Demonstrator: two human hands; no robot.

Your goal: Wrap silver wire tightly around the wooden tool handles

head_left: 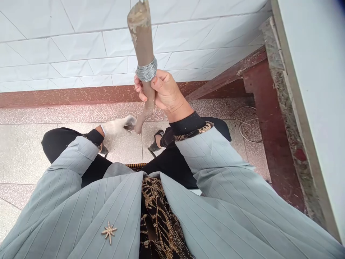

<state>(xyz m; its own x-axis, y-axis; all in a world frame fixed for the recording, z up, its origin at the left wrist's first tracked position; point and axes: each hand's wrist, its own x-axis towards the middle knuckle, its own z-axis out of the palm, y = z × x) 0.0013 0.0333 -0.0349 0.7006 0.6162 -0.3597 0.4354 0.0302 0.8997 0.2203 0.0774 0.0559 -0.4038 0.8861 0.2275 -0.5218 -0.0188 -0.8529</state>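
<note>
Above a pale speckled tile floor [124, 145], in front of a glossy white tiled wall [74, 46], my bare right grip [171, 95] is closed around a brown, crooked, stick-like piece [142, 45], just below a coil of silvery-grey wire [147, 70] bound about its middle. My white-gloved left grip [115, 126] is curled beside the curved lower tip; I cannot tell whether it touches it or holds anything. Wood or clay, the piece looks stiff, and I judge it fairly light, weighted toward its thick, crusted upper end, which may shed crumbs. I favour the slender neck beneath the wire, where the raised coil should check slipping; the thin bent tail is probably its most fragile part.
</note>
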